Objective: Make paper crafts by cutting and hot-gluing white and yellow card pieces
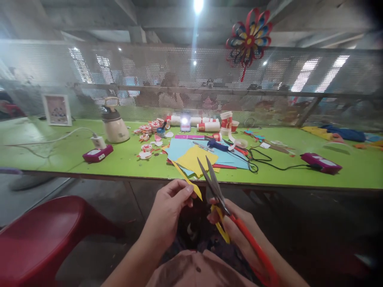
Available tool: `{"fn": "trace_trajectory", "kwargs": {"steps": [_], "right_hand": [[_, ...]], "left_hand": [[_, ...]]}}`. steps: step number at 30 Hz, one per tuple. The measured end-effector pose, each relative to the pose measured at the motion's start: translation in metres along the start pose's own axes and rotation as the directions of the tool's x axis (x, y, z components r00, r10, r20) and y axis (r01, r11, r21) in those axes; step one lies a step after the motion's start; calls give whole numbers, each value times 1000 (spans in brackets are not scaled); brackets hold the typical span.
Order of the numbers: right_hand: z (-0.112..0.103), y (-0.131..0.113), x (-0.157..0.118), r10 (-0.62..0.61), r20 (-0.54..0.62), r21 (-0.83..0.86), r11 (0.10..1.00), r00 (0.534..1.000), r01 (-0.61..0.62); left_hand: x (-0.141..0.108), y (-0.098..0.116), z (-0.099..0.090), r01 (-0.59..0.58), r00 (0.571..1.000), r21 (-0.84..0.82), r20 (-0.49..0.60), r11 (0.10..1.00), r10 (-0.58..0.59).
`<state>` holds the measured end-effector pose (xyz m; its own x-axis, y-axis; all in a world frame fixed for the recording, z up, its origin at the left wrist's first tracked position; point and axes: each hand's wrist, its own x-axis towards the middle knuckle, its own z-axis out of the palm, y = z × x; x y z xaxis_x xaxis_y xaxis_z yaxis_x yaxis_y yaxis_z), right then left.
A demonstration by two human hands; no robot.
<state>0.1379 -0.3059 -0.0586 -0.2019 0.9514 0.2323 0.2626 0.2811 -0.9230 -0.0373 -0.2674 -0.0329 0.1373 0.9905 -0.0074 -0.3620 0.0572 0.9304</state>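
My left hand (173, 205) pinches a narrow yellow paper strip (186, 175) between thumb and fingers, its pointed lower end sticking out to the right. In my right hand (236, 219) is a pair of scissors (216, 187) with red handles, blades parted and pointing up and away from me. A second yellow strip (220, 225), apparently paper, hangs at the fingers of that hand. The blades are apart from the strip in my left hand. Just beyond, yellow paper (196, 158) lies on light blue sheets (176, 148) on the green table (143, 165).
A glue gun (218, 145) with a black cable lies on the papers. Purple power strips (98, 153) sit on both sides. A kettle (116, 127), paper cups (226, 121) and a phone (185, 122) stand farther back. A red stool (56, 235) is at left.
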Motion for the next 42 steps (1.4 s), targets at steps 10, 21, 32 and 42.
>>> {"fn": "trace_trajectory", "kwargs": {"steps": [10, 21, 32, 42], "right_hand": [[0, 2, -40, 72, 82, 9, 997, 994, -73], [-6, 11, -37, -99, 112, -117, 987, 989, 113], [0, 20, -40, -58, 85, -62, 996, 995, 63], [5, 19, -43, 21, 61, -54, 998, 998, -18]], "left_hand": [[-7, 9, -7, -76, 995, 214, 80, 974, 60], [-8, 15, 2, -47, 992, 287, 128, 957, 11], [-7, 15, 4, -42, 994, 315, 112, 948, 7], [-9, 15, 3, -45, 993, 287, 114, 957, 13]]}}
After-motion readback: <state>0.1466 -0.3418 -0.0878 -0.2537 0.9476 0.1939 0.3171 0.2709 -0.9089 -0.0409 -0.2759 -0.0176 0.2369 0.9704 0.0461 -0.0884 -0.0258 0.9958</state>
